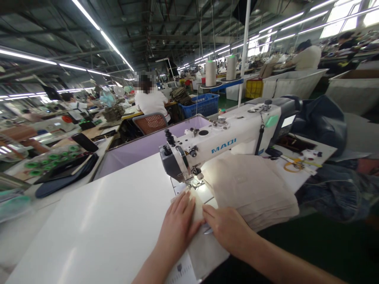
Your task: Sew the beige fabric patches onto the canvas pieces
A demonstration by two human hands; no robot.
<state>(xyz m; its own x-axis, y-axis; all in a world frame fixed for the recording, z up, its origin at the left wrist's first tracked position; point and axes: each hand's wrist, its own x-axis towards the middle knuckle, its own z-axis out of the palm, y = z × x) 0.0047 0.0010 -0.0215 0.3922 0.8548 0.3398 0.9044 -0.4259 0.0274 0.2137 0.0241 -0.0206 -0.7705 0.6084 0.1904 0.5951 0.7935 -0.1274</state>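
Observation:
In front of the needle of a white sewing machine (233, 136), my left hand (179, 217) lies flat with fingers stretched forward on a piece of beige fabric (204, 254). Its fingertips are close to the presser foot (196, 182). My right hand (226, 228) is closed, thumb and fingers pinching the fabric's right edge. A small shiny metal thing (208, 230) shows under the right fingers; its kind I cannot make out. The fabric's lower end hangs over the table's front edge. To the right, under the machine arm, rests a stack of beige fabric pieces (254, 187).
The white tabletop (118, 209) stretches left. Orange-handled scissors (293, 165) lie at the right, above piled denim (334, 189). Thread cones (211, 73) stand behind the machine. A blue crate (201, 104) and a seated person in white (151, 102) are farther back.

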